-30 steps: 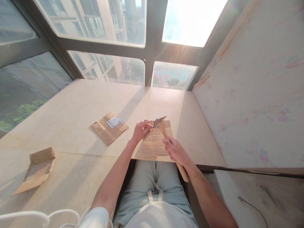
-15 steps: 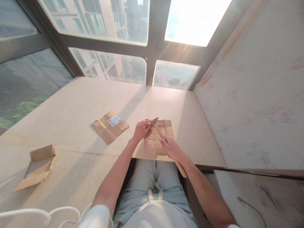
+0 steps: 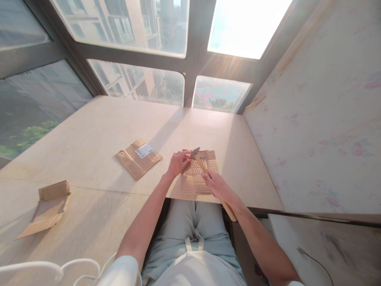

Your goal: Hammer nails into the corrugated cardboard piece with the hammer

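My right hand (image 3: 218,184) is wrapped round the wooden handle of a hammer (image 3: 200,161), whose metal head is over the far left part of a corrugated cardboard sheet (image 3: 198,186). The sheet lies flat at the table's front edge and bears rows of small marks, with several short dark ones near its far side. Beside the hammer head, my left hand (image 3: 177,163) is closed in a pinch at the sheet's far left corner. What its fingertips hold, if anything, is too small to make out.
A second cardboard piece (image 3: 139,159) with a white label lies left of my left hand on the pale table (image 3: 98,131). Farther left is a folded cardboard piece (image 3: 49,208). Windows border the far side, and a flowered wall (image 3: 321,131) rises at the right.
The hammer has shifted slightly to the right along with my right hand. My left hand stays in nearly the same spot by the sheet's corner.
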`<act>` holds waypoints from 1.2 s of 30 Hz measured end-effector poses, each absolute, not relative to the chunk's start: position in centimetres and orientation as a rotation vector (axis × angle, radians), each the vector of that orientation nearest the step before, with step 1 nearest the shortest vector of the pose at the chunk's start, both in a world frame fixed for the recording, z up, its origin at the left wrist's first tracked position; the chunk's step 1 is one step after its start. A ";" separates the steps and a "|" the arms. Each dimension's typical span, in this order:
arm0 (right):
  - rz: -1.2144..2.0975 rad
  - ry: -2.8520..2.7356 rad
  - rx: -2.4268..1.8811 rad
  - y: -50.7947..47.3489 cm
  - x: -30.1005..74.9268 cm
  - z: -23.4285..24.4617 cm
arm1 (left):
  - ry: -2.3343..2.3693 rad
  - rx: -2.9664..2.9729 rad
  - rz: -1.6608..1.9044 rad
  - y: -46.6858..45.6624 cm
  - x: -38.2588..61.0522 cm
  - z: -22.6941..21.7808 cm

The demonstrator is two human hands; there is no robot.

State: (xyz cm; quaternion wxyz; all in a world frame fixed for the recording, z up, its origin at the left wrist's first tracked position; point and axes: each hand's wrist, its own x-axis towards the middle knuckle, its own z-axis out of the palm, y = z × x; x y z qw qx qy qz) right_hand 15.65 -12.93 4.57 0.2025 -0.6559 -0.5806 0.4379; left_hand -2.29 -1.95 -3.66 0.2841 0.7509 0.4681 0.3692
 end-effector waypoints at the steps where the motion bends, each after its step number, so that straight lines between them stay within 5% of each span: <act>1: 1.224 -1.613 -1.817 -13.0 15.7 4.6 | 1.247 2.007 0.993 -2.0 -2.3 -3.7; 36: 1.296 -1.437 -1.768 -13.6 16.1 5.1 | 1.174 1.903 1.074 -2.3 -2.1 -3.3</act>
